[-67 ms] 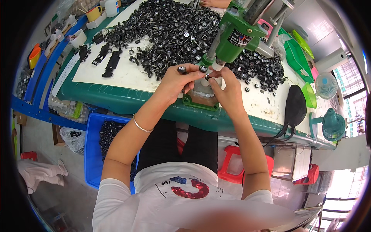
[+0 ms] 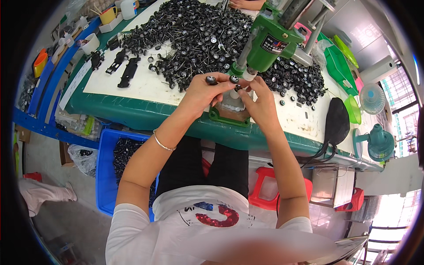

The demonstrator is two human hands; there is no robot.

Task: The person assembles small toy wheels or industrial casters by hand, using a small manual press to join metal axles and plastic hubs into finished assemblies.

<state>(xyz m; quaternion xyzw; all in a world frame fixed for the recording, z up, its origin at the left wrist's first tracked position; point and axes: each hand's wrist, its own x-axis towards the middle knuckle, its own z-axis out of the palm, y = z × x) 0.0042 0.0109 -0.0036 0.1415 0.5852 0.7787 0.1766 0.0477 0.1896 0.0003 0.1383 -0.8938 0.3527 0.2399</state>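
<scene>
My left hand (image 2: 199, 93) is closed round small black toy wheels. One wheel (image 2: 211, 80) sticks up by its knuckles, and a second wheel with a silver hub (image 2: 234, 79) shows at its fingertips. Opposite it, my right hand (image 2: 262, 102) pinches a small black wheel (image 2: 238, 88) between thumb and finger. Both hands meet just under the head of a green bench press (image 2: 267, 49), above its base (image 2: 229, 117). Whether an axle joins the wheels in my left hand is hidden by the fingers.
A large heap of black wheels on metal axles (image 2: 194, 39) covers the table behind the press, with loose wheels (image 2: 300, 84) to the right. Black toy chassis (image 2: 128, 73) lie at left. A blue bin (image 2: 104, 176) stands below. Another person's hand (image 2: 240, 4) shows at the far edge.
The wheels in my left hand have shifted slightly right and turned, so the silver hub at the fingertips shows more. My right hand has barely moved.
</scene>
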